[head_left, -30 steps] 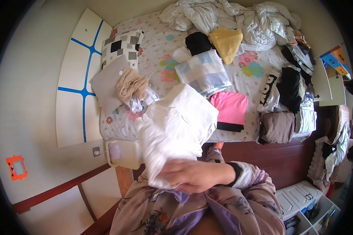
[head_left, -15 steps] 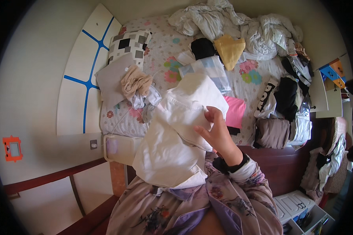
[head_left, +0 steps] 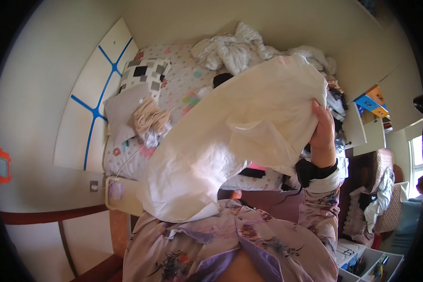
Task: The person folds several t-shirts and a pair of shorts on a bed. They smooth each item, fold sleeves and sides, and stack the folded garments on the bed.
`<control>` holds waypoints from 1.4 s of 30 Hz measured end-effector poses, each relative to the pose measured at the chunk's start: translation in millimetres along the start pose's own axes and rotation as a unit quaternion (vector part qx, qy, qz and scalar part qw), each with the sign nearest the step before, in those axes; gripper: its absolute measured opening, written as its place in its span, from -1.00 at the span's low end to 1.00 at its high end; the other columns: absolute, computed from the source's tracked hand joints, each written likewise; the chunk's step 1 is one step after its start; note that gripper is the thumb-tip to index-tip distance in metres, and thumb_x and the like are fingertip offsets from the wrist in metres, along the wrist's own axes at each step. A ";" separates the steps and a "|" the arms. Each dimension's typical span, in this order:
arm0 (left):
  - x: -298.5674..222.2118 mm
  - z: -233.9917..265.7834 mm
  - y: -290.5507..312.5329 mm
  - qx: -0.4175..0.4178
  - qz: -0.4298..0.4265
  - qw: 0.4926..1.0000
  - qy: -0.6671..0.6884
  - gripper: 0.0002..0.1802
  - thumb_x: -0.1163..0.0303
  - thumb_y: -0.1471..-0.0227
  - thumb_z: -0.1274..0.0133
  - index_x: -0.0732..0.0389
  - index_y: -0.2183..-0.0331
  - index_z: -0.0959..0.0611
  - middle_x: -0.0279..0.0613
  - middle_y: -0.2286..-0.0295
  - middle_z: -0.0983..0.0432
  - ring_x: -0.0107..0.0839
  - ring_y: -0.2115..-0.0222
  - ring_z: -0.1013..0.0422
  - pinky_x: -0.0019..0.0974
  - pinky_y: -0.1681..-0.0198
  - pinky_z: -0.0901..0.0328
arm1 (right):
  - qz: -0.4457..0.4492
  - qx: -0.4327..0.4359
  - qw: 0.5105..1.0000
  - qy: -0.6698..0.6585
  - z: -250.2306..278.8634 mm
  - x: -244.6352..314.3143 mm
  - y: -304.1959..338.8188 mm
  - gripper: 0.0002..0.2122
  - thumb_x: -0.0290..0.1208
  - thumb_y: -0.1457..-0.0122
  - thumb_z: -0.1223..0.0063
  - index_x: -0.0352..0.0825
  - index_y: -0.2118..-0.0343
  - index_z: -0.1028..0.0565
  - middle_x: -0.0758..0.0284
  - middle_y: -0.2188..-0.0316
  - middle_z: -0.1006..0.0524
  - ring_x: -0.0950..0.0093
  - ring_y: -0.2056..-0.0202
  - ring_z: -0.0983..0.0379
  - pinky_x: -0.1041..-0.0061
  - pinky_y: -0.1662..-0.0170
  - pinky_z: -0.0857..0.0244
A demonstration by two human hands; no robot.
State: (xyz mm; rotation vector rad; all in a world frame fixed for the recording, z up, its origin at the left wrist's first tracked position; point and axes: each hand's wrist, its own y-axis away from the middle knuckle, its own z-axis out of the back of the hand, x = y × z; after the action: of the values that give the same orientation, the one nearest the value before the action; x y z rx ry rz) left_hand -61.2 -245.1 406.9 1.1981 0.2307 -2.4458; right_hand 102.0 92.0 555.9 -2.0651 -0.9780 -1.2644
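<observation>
A large white garment (head_left: 230, 127) spreads across the middle of the view, stretched from above my lap up over the bed. Whether it is a top or trousers I cannot tell. At its right edge my right hand (head_left: 322, 129) grips the cloth, fingers bent round the edge and partly behind it. A black band circles that wrist. My left hand is out of sight, with the garment covering the area left of my lap. The cloth hides much of the bed behind it, and a fold hangs loose near its middle.
On the bed (head_left: 177, 87) lie a checked pillow (head_left: 145, 73), a grey cushion (head_left: 120, 113), a beige bundled cloth (head_left: 150, 115) and a crumpled white quilt (head_left: 230, 51). A pale bedside top (head_left: 127, 195) stands at left. An open drawer (head_left: 371, 263) is at lower right.
My right hand has moved right and up and now holds the garment's edge. The garment has gone from bunched over my lap to spread out wide. The view has shifted slightly.
</observation>
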 end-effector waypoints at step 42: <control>-140.6 82.6 -90.0 -0.316 -0.102 0.898 0.288 -0.68 0.24 -0.12 0.24 0.29 0.31 -0.50 -0.23 0.35 -0.47 -0.47 0.33 -0.40 -0.42 0.23 -0.29 | 0.154 0.048 0.967 0.198 -97.2 5.3 15.5 -0.86 -0.48 -0.05 0.11 -0.40 0.33 -0.35 0.24 0.41 -0.36 0.45 0.34 -0.30 0.54 0.27 -0.21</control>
State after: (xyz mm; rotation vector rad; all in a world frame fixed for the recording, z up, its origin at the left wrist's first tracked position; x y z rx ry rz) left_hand -81.7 -150.1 565.8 1.5774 1.2641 -1.8344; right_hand 65.0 12.6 601.1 -1.7147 -0.5055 -1.3580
